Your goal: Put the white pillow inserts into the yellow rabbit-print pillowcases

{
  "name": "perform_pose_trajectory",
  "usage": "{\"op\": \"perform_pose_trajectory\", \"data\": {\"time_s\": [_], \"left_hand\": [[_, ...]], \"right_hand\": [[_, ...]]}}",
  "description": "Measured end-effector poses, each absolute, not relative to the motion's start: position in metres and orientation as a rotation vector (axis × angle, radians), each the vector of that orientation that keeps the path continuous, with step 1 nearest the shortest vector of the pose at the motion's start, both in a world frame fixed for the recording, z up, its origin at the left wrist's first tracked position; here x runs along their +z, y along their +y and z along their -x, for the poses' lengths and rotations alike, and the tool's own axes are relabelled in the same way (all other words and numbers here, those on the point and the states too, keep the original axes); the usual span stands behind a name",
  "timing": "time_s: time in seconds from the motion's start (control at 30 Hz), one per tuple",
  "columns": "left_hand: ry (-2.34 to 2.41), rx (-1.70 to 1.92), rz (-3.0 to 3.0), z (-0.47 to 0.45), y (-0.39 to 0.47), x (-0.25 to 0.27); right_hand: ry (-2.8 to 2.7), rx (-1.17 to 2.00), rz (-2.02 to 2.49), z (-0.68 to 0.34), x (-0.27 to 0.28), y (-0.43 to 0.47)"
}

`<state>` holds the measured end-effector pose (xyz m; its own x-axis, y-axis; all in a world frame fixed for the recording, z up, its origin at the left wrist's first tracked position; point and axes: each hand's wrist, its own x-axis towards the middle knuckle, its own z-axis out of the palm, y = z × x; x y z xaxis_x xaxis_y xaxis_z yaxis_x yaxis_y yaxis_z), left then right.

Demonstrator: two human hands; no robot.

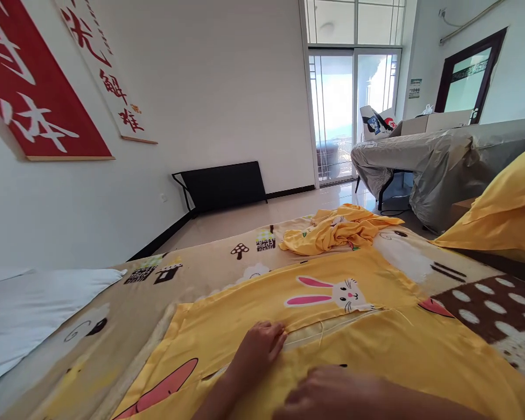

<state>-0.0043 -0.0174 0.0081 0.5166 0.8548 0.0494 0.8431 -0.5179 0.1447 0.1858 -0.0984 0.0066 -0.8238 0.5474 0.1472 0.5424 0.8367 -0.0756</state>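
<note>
A yellow pillowcase printed with a white rabbit and carrots lies spread flat before me. Across its middle runs a slit-like opening with a paler lining and loose threads showing. My left hand is closed on the edge of this opening, its fingers curled over the cloth. Lower and to the right, my right hand rests low over the near part of the pillowcase. It is smeared by motion, so its fingers cannot be made out.
Under the pillowcase is a patterned beige blanket. A crumpled yellow cloth lies beyond it. A white pillow is at left, a yellow-covered pillow at right. Farther back stand a folded black frame and a plastic-covered table.
</note>
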Motion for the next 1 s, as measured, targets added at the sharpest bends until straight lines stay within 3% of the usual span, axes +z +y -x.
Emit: {"op": "perform_pose_trajectory", "data": {"time_s": [0.13, 0.47, 1.0], "left_hand": [[1.391, 0.024, -2.801, -0.018, -0.001, 0.014], [1.349, -0.023, -2.745, -0.026, 0.029, 0.013], [1.789, -0.026, -2.86, -0.032, 0.064, 0.009]], "right_hand": [[-2.665, -0.327, 1.042, -0.171, -0.01, -0.057], [-2.834, -0.463, 1.086, -0.157, -0.021, -0.06], [-2.922, -0.233, 0.527, -0.145, -0.033, -0.082]]}}
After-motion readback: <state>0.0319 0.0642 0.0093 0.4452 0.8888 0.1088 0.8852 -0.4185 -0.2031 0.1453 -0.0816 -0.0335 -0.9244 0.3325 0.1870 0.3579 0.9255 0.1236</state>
